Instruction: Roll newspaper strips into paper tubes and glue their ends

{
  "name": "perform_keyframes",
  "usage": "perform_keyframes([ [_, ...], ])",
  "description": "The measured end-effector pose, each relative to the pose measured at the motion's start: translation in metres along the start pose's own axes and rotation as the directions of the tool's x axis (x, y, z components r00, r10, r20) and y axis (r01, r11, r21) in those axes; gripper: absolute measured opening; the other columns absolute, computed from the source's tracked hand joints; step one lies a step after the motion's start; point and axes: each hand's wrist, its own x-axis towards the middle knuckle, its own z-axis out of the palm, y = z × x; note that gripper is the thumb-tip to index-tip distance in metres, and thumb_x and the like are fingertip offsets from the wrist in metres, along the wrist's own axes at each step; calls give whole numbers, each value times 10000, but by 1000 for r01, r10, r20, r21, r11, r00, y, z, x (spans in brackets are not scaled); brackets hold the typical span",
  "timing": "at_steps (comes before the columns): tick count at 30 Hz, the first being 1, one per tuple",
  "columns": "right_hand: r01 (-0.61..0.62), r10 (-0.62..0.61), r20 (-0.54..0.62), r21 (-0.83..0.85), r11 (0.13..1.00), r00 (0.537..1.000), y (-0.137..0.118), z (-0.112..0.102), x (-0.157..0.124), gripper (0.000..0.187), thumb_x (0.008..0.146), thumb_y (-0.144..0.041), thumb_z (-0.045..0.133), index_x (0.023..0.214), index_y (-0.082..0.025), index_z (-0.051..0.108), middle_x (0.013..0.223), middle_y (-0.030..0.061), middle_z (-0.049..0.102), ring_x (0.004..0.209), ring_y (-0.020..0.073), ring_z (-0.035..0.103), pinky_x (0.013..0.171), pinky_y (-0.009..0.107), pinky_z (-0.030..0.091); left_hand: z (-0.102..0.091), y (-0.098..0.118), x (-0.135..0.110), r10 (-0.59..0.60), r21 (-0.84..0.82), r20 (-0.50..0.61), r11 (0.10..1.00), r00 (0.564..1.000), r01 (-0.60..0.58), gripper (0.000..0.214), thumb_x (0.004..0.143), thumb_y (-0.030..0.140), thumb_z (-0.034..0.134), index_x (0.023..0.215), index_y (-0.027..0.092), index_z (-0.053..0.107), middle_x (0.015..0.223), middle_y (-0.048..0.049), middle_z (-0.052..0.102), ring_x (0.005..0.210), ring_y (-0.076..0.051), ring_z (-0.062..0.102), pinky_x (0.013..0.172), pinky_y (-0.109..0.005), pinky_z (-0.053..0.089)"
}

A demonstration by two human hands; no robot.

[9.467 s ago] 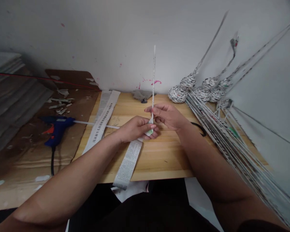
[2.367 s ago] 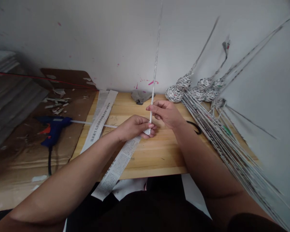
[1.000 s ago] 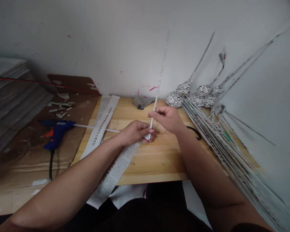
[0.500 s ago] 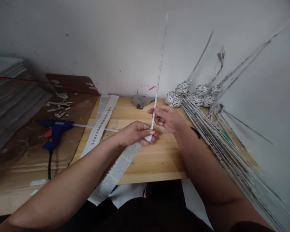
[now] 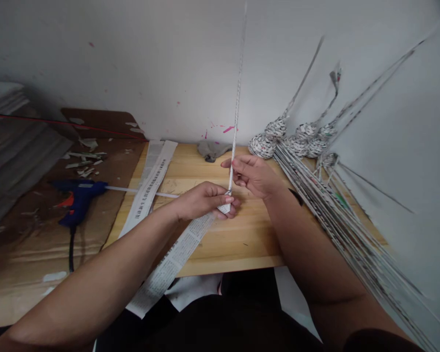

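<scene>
A long thin rolled newspaper tube (image 5: pixel 237 102) stands nearly upright in front of the wall. Its lower end widens into a flat newspaper strip (image 5: pixel 183 252) that slants down to the left past the table's front edge. My left hand (image 5: pixel 207 201) is closed on the strip where it meets the tube, thumb on top. Just above, my right hand (image 5: pixel 251 175) pinches the tube between thumb and index finger, the other fingers curled. Both hands are over the wooden table.
A blue glue gun (image 5: pixel 81 200) lies on cardboard at left, its glue stick reaching toward my left wrist. More newspaper strips (image 5: pixel 148 188) lie beside it. At right are a bundle of paper tubes (image 5: pixel 322 210) and several woven paper gourds (image 5: pixel 263 145). A grey rag (image 5: pixel 213 150) sits by the wall.
The tube's tip stands higher, now reaching the top of the view. The whole scene has shifted slightly left and up; both hands keep their grip.
</scene>
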Motion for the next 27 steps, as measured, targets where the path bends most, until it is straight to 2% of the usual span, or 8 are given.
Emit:
perform_keyframes([
  [4,48,-47,-56,12,999,997,2,0,2,353,668,-500,819,728,-180,682,573,-46,458,502,66,358,406,206,202,2,2,0,6,31,-11,999,1000,-6,320,861,443,652,958,149,733,918,-86,708,882,-182,660,815,-340,544],
  [8,47,-53,-119,-53,998,991,5,5,4,370,670,-519,810,714,-185,658,562,-48,468,487,67,355,401,214,191,4,6,-1,25,61,-15,998,1000,-25,313,874,441,633,904,144,725,916,-87,708,872,-175,655,799,-319,540],
  [13,154,-205,-272,-195,969,940,5,12,4,383,690,-527,795,667,-178,637,556,-48,476,485,65,351,424,226,262,4,4,0,61,112,-47,992,997,-55,347,902,451,594,949,133,725,924,-94,712,861,-171,662,770,-291,543],
  [17,174,-227,-293,-195,965,929,6,16,6,418,769,-596,695,785,-179,685,573,-42,477,504,77,411,437,221,313,0,1,4,75,-79,-203,993,976,-93,352,895,440,617,994,118,722,966,-114,716,841,-183,704,751,-288,578],
  [21,141,-188,-323,-161,977,928,10,21,7,394,732,-550,747,823,-182,639,655,-28,569,567,89,513,490,212,404,-5,5,8,116,-287,-407,926,906,-247,256,901,341,628,999,121,714,1118,-134,698,780,-175,732,716,-284,612],
  [24,104,-146,-285,-156,982,947,16,25,7,379,716,-495,782,838,-178,614,777,21,668,691,123,607,592,235,494,-7,10,9,89,-368,-498,879,863,-303,196,934,272,578,975,129,705,1048,-113,716,724,-157,728,678,-279,621],
  [27,52,-71,-245,-84,995,967,24,27,8,382,705,-473,796,880,-175,633,843,39,691,744,142,639,645,265,538,-6,13,9,64,-392,-535,864,842,-315,202,955,238,532,981,130,700,951,-96,728,725,-159,720,666,-280,622],
])
